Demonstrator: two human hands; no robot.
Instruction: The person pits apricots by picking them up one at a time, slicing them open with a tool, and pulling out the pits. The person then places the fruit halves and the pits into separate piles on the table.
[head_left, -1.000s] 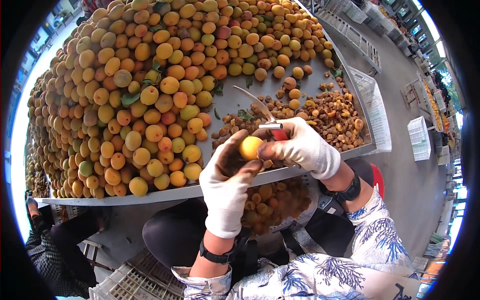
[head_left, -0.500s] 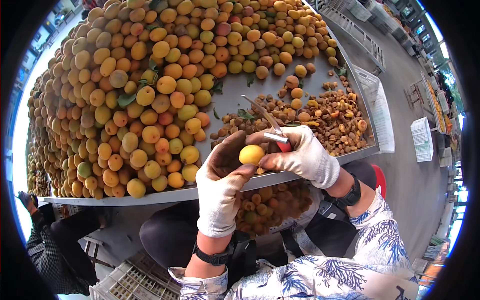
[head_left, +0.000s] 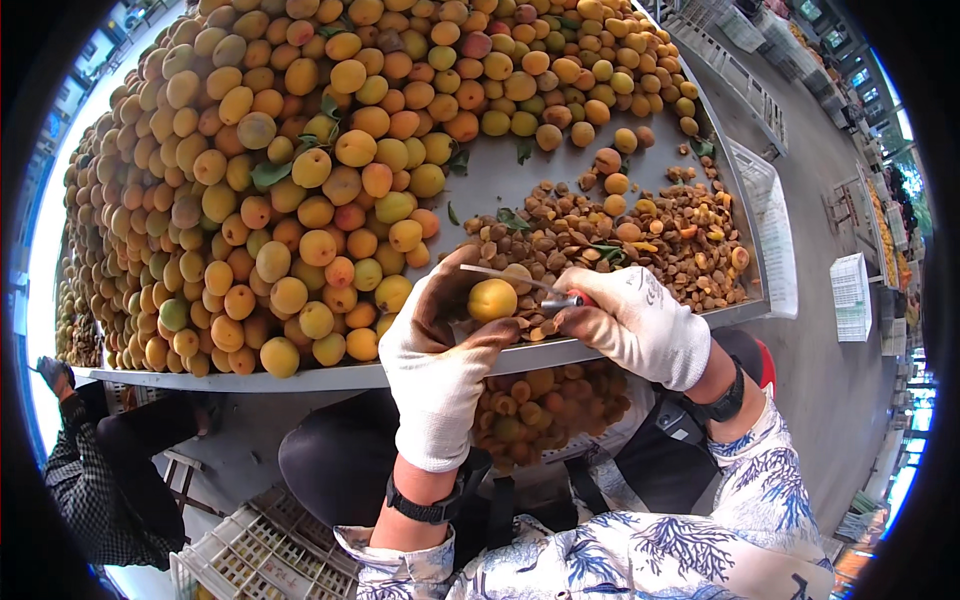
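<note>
A yellow apricot (head_left: 492, 300) rests between the thumb and fingers of my left hand (head_left: 430, 375), which wears a white glove stained brown at the fingers. My right hand (head_left: 645, 330), gloved the same way, is closed around the red handle of a small knife (head_left: 515, 279). Its thin blade points left, just over the top of the apricot; whether it touches the skin I cannot tell. Both hands are above the near edge of a metal table (head_left: 490, 175). Just beyond them lies a heap of brown apricot pits (head_left: 650, 235).
Whole apricots (head_left: 300, 200) are piled high across the table's left and far side. Below the edge, between my legs, a container holds apricot pieces (head_left: 540, 410). White crates (head_left: 270, 550) stand at lower left, with another crate (head_left: 770, 230) at right. A gloved co-worker (head_left: 110, 480) is at far left.
My right hand has turned the knife from pointing up and away to lying leftward over the apricot. The apricot sits slightly higher in my left hand, and the view has shifted a little.
</note>
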